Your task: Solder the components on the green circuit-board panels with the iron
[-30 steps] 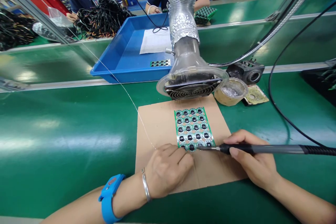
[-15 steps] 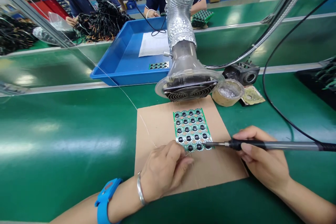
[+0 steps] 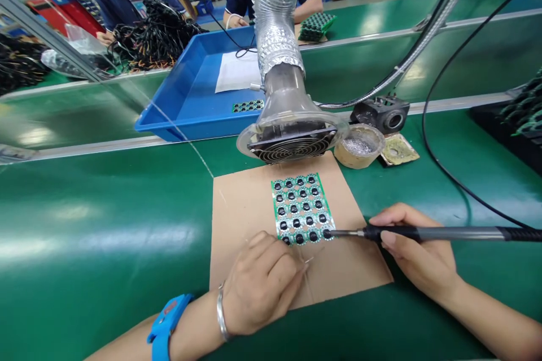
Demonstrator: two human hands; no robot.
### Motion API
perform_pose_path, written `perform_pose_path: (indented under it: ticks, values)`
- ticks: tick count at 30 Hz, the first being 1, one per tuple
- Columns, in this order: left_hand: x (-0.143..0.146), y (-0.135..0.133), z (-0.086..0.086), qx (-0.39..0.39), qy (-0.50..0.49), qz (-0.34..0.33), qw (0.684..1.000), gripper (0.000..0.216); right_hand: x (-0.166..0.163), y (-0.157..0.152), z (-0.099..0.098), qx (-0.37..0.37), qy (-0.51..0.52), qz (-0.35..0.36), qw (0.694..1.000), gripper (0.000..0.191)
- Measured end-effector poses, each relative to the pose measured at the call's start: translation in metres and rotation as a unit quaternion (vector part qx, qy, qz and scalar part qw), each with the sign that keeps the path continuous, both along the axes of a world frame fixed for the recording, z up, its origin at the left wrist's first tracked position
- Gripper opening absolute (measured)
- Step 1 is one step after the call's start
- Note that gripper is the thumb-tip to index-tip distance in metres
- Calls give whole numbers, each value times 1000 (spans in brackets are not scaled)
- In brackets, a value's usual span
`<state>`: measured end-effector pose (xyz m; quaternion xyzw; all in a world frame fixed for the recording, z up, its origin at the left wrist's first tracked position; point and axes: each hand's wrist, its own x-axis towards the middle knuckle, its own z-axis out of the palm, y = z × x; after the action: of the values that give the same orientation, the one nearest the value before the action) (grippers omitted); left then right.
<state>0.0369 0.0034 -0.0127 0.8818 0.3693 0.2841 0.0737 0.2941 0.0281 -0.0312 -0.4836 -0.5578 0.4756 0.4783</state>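
A green circuit board panel (image 3: pixel 301 207) with rows of black parts lies on a brown cardboard sheet (image 3: pixel 245 208). My right hand (image 3: pixel 417 256) is closed round a soldering iron (image 3: pixel 427 233), whose tip touches the panel's near right corner. My left hand (image 3: pixel 262 282) rests on the cardboard just below the panel, fingers pinched on a thin solder wire (image 3: pixel 190 144) that runs off to the upper left. A blue wristband (image 3: pixel 167 321) and a metal bangle are on my left wrist.
A fume extractor hood (image 3: pixel 292 138) on a foil duct hangs just behind the panel. Beside it sit a solder-dross cup (image 3: pixel 359 146), a sponge pad (image 3: pixel 398 150) and an iron stand (image 3: pixel 381 113). A blue tray (image 3: pixel 199 96) lies behind. Other people work on the far side.
The iron tip has shifted right along the panel's near edge to its right corner. My left hand has drawn back slightly toward me with the wire.
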Motion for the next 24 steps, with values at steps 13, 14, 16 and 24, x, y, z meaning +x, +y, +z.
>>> perform_pose_path:
  ticks: [13, 14, 16, 24]
  values:
    - [5, 6, -5, 64, 23, -2, 998, 13, -4, 3, 8, 70, -133, 36, 988, 11]
    - [5, 6, -5, 65, 25, -2, 998, 13, -4, 4, 9, 72, -137, 37, 987, 11]
    - [6, 7, -5, 68, 28, -1, 997, 14, -4, 4, 9, 77, -146, 37, 986, 12]
    - [9, 11, -5, 67, 41, -1, 997, 13, -2, 2, 8, 71, -133, 35, 988, 13]
